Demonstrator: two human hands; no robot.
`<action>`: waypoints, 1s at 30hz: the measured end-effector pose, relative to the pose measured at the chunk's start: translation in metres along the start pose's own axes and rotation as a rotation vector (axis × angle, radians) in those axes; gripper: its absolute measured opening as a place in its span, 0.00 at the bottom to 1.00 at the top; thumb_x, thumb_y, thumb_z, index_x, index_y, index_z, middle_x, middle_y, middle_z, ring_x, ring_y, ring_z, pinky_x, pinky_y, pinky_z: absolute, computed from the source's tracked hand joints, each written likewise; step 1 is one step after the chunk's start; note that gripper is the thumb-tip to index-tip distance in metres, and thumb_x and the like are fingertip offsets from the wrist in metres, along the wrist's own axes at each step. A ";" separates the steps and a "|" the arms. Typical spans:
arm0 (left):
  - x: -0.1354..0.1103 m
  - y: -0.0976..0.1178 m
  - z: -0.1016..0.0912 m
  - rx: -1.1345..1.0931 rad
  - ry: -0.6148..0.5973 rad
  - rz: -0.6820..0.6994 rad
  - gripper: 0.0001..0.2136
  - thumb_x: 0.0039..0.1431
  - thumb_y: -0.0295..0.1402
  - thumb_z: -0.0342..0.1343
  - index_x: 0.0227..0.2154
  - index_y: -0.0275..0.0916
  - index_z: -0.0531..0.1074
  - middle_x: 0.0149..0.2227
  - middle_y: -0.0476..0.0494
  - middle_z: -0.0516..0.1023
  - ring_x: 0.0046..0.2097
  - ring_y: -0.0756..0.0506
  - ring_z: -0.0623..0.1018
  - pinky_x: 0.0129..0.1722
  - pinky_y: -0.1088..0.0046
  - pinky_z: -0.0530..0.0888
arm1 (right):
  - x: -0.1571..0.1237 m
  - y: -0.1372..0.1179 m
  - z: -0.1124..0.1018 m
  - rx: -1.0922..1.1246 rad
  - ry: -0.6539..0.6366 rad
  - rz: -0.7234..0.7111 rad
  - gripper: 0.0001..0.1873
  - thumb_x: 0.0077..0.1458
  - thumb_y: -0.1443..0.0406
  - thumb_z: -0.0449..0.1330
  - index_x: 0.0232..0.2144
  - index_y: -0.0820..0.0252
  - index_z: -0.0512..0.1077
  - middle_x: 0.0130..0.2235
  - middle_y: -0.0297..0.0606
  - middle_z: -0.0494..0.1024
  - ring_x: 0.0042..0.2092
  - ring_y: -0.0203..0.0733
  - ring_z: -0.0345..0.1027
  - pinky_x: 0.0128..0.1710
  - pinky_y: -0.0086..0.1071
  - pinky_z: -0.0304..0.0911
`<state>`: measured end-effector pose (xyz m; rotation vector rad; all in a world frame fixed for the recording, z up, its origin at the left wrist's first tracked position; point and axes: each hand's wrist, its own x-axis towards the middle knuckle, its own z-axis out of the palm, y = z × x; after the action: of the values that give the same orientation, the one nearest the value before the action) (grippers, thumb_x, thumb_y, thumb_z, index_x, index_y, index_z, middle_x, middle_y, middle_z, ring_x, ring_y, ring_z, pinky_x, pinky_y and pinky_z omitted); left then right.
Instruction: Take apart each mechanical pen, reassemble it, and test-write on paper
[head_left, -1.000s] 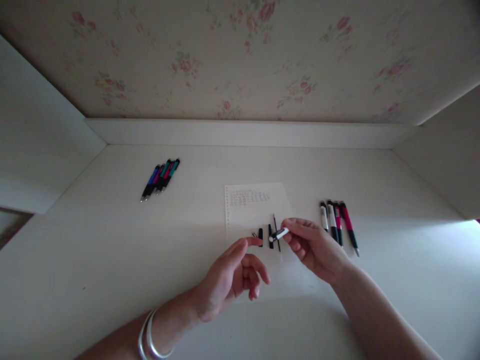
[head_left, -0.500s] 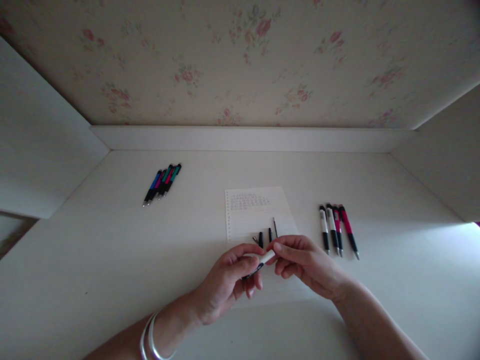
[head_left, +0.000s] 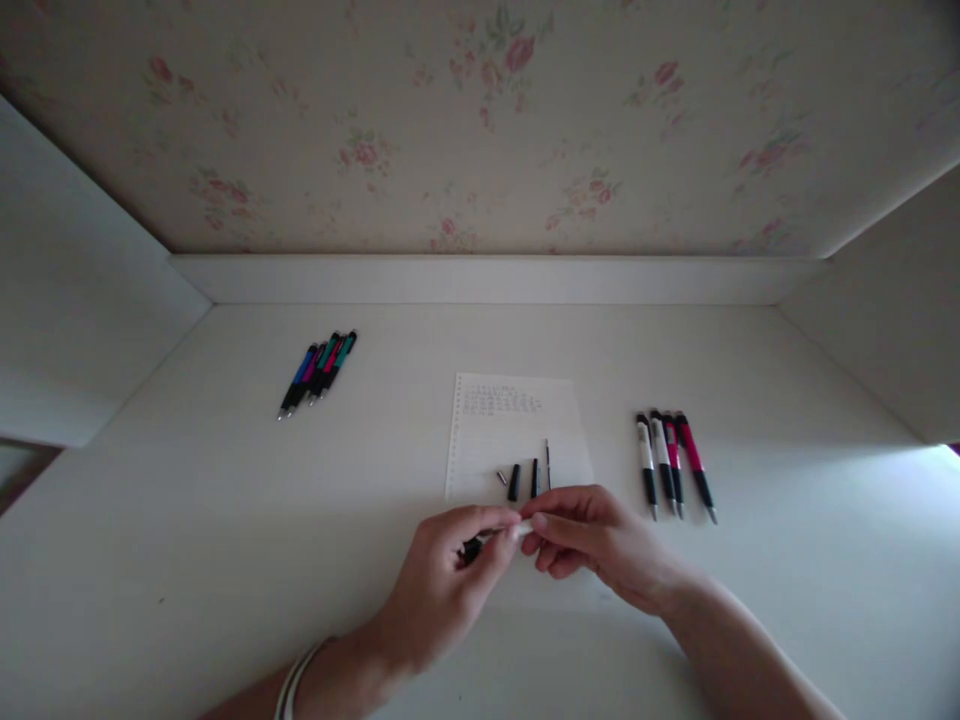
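Note:
Between my two hands, over the lower part of a lined sheet of paper (head_left: pixel 480 440), is a white pen barrel (head_left: pixel 525 527) with a black end. My left hand (head_left: pixel 442 575) is closed around it, its thumb and forefinger pinching near the middle. The fingertips of my right hand (head_left: pixel 592 535) pinch the barrel's white end. Just beyond my fingers, loose pen parts lie on the paper: a small metal tip (head_left: pixel 502 478), a black grip piece (head_left: pixel 514 482), another slim black piece (head_left: pixel 535 478) and a thin dark refill (head_left: pixel 548 462).
White and pink pens (head_left: pixel 671 465) with black grips lie side by side on the right of the white desk (head_left: pixel 225 520). A bunch of several coloured pens (head_left: pixel 319 375) rests at the back left. White panels and a floral wall enclose the desk.
My left hand has rolled over so its back faces up, and its fingertips have slid along the barrel towards my right hand. Less of the white barrel shows now. The view has shifted slightly.

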<state>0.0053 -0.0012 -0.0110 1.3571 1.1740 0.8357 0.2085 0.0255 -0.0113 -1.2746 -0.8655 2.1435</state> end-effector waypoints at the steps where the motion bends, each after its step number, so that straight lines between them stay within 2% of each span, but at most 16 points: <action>1: -0.001 0.001 -0.002 0.089 0.028 0.098 0.09 0.64 0.36 0.58 0.41 0.39 0.80 0.36 0.44 0.82 0.36 0.48 0.79 0.37 0.76 0.73 | 0.000 0.001 0.001 0.016 -0.006 -0.005 0.20 0.47 0.54 0.74 0.38 0.63 0.81 0.32 0.40 0.84 0.30 0.32 0.77 0.32 0.22 0.71; 3: -0.002 0.002 -0.004 0.187 0.078 0.224 0.07 0.63 0.33 0.59 0.40 0.39 0.79 0.35 0.45 0.82 0.34 0.49 0.79 0.34 0.78 0.73 | 0.001 0.002 0.003 0.056 -0.020 -0.021 0.18 0.47 0.56 0.74 0.37 0.62 0.81 0.32 0.39 0.84 0.32 0.32 0.78 0.33 0.22 0.72; 7: -0.004 -0.004 -0.004 0.213 0.148 0.269 0.03 0.63 0.33 0.59 0.37 0.39 0.74 0.27 0.51 0.76 0.23 0.54 0.70 0.23 0.81 0.67 | 0.000 0.002 0.003 0.144 -0.040 -0.037 0.16 0.48 0.59 0.74 0.36 0.62 0.80 0.33 0.38 0.84 0.32 0.31 0.78 0.34 0.21 0.72; 12: -0.006 -0.008 -0.002 0.197 0.210 0.359 0.01 0.65 0.29 0.58 0.37 0.41 0.72 0.28 0.53 0.70 0.24 0.55 0.67 0.22 0.82 0.64 | -0.001 0.000 0.000 0.151 -0.043 -0.059 0.16 0.49 0.59 0.74 0.37 0.63 0.80 0.34 0.41 0.85 0.31 0.32 0.78 0.32 0.22 0.72; 14: -0.006 -0.007 -0.003 0.194 0.223 0.390 0.03 0.65 0.27 0.57 0.38 0.41 0.71 0.28 0.53 0.69 0.24 0.55 0.66 0.22 0.82 0.64 | -0.001 -0.001 -0.001 0.105 -0.011 -0.098 0.15 0.50 0.58 0.73 0.36 0.63 0.80 0.34 0.41 0.84 0.32 0.33 0.78 0.33 0.23 0.73; 16: -0.005 -0.007 -0.006 0.208 0.232 0.476 0.05 0.64 0.24 0.57 0.38 0.41 0.71 0.29 0.53 0.69 0.25 0.54 0.68 0.23 0.82 0.65 | -0.001 -0.002 -0.004 0.042 0.053 -0.166 0.17 0.50 0.56 0.72 0.37 0.62 0.79 0.34 0.40 0.84 0.33 0.35 0.78 0.34 0.26 0.74; 20: 0.002 -0.010 -0.015 0.379 0.266 0.733 0.10 0.63 0.19 0.56 0.43 0.40 0.75 0.34 0.48 0.70 0.29 0.53 0.71 0.27 0.81 0.68 | -0.001 -0.005 -0.014 -0.247 0.343 -0.403 0.17 0.55 0.53 0.67 0.40 0.57 0.74 0.36 0.39 0.84 0.37 0.41 0.79 0.40 0.33 0.75; 22: 0.006 -0.013 -0.018 0.512 0.279 0.708 0.10 0.64 0.20 0.57 0.44 0.40 0.76 0.36 0.46 0.71 0.30 0.53 0.72 0.28 0.79 0.70 | -0.002 -0.006 -0.021 -0.538 0.485 -0.502 0.14 0.59 0.53 0.63 0.37 0.57 0.75 0.33 0.38 0.83 0.35 0.42 0.79 0.37 0.34 0.73; 24: 0.009 -0.016 -0.018 0.657 0.265 0.640 0.09 0.65 0.23 0.56 0.44 0.40 0.76 0.36 0.45 0.72 0.30 0.51 0.74 0.31 0.76 0.72 | -0.003 -0.007 -0.026 -0.839 0.573 -0.579 0.12 0.62 0.55 0.60 0.36 0.57 0.77 0.32 0.38 0.82 0.30 0.41 0.77 0.33 0.34 0.71; 27: 0.011 -0.019 -0.016 0.871 0.206 0.572 0.09 0.67 0.28 0.55 0.46 0.42 0.77 0.36 0.45 0.75 0.31 0.48 0.76 0.34 0.69 0.74 | -0.003 -0.007 -0.030 -1.110 0.601 -0.639 0.12 0.64 0.59 0.56 0.36 0.56 0.79 0.36 0.39 0.82 0.31 0.41 0.75 0.33 0.34 0.68; 30: 0.011 -0.019 -0.013 1.003 0.169 0.517 0.10 0.68 0.31 0.54 0.47 0.44 0.77 0.36 0.45 0.77 0.31 0.45 0.76 0.34 0.65 0.74 | 0.000 -0.005 -0.030 -1.214 0.548 -0.618 0.14 0.66 0.61 0.54 0.38 0.56 0.79 0.39 0.39 0.81 0.36 0.43 0.77 0.37 0.35 0.69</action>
<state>-0.0071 0.0114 -0.0291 2.5238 1.4755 0.7308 0.2356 0.0371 -0.0185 -1.6308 -2.0440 0.6091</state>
